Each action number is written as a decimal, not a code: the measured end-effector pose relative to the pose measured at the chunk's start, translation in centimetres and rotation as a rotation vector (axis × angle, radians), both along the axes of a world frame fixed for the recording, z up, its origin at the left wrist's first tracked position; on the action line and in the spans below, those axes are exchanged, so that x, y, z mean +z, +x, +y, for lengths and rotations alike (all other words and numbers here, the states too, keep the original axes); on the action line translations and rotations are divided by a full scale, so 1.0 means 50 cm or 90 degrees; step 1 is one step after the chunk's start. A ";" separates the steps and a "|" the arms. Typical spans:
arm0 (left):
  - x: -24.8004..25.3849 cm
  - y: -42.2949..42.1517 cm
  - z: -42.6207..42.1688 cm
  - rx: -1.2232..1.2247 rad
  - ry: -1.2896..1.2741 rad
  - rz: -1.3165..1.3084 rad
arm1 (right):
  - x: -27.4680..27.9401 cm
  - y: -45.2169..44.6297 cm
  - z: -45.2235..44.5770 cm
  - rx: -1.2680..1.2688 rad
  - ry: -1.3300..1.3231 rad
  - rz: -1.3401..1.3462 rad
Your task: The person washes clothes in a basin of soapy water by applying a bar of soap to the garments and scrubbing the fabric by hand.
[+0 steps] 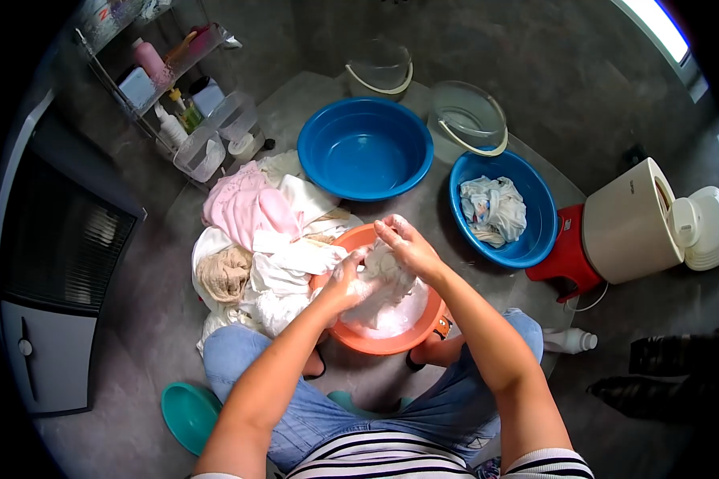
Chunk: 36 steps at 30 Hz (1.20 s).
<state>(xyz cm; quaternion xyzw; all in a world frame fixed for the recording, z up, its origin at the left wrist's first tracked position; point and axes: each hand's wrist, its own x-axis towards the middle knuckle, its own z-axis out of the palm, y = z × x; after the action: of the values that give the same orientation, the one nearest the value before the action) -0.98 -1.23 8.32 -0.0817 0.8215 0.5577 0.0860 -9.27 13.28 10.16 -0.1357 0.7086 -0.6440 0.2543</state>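
An orange basin [385,346] with white suds stands on the floor between my knees. A wet white cloth [389,275] is bunched up over it. My left hand [345,281] is closed on the cloth's left side, above the basin's left part. Higher and to the right, my right hand [407,243] is at the top of the cloth with its fingers bent; the fingertips partly hide what they grip. White laundry [284,271] lies heaped against the basin's left side, with a pink cloth [248,203] on top at the back.
Behind the basin stands a blue tub [365,152]; another blue tub [542,239] at right holds white clothes [494,207]. Farther right is a cream and red machine [627,223]. A green basin [188,415], shelf rack [128,112], clear buckets [467,112] and white bottle [569,341] stand around.
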 end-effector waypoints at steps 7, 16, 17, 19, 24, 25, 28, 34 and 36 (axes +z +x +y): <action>0.013 -0.013 -0.054 0.210 0.766 -0.037 | -0.062 -0.012 0.061 0.383 0.124 0.171; -0.005 -0.005 -0.021 0.284 0.697 -0.103 | -0.021 0.061 -0.040 -0.021 -0.124 0.227; 0.029 -0.007 -0.032 0.264 0.752 -0.272 | 0.012 0.087 -0.051 0.000 0.026 0.384; -0.005 -0.020 -0.033 0.238 0.836 -0.225 | 0.044 0.132 -0.061 0.100 0.201 0.547; -0.006 -0.011 -0.026 0.243 0.692 -0.228 | -0.008 0.070 -0.044 0.003 0.431 0.528; -0.003 -0.009 -0.004 0.238 0.817 -0.222 | -0.016 0.048 -0.039 -0.018 0.470 0.387; 0.036 0.001 0.006 0.188 0.777 -0.181 | -0.149 0.014 0.003 0.052 0.094 0.069; 0.044 -0.011 -0.032 0.248 0.821 -0.089 | -0.092 0.023 0.035 0.153 -0.085 -0.310; -0.001 -0.016 -0.046 0.293 0.789 -0.106 | -0.087 0.021 0.032 0.164 -0.007 -0.220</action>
<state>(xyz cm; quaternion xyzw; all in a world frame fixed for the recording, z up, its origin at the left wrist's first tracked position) -1.75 -3.52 8.29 -0.2330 0.3014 0.9227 0.0588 -8.24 14.88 5.79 -0.1143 0.6274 -0.6240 0.4516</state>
